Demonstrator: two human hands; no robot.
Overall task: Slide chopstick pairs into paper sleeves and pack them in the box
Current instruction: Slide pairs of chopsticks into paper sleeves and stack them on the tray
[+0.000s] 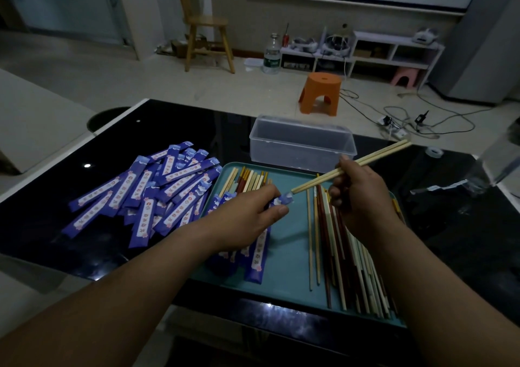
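A clear plastic box [302, 147] stands open-topped at the far middle of the black worktop [197, 124]; whether anything lies inside is hard to tell through its hazy walls. Just near of it sits a teal tray [284, 262]. The tray's right half holds a long spread of loose chopsticks [337, 243], pale and dark red, running near to far, and a smaller bunch [247, 179] lies at its far left corner. A few blue paper sleeves [254, 254] rest on the tray's left side, partly under the left forearm. To the left of the tray, on the bare worktop, lies a heap of blue sleeves [157, 189], criss-crossed. Above the tray's middle, the left hand [247, 214] has its grip closed round one sleeve [281, 199], thumb on the near side, with the open end pointing right. The right hand [357, 195] pinches a pair of pale chopsticks [351, 167] near their middle, fingers curled tight; the pair slants up to the far right, its lower tips just at the sleeve's mouth.
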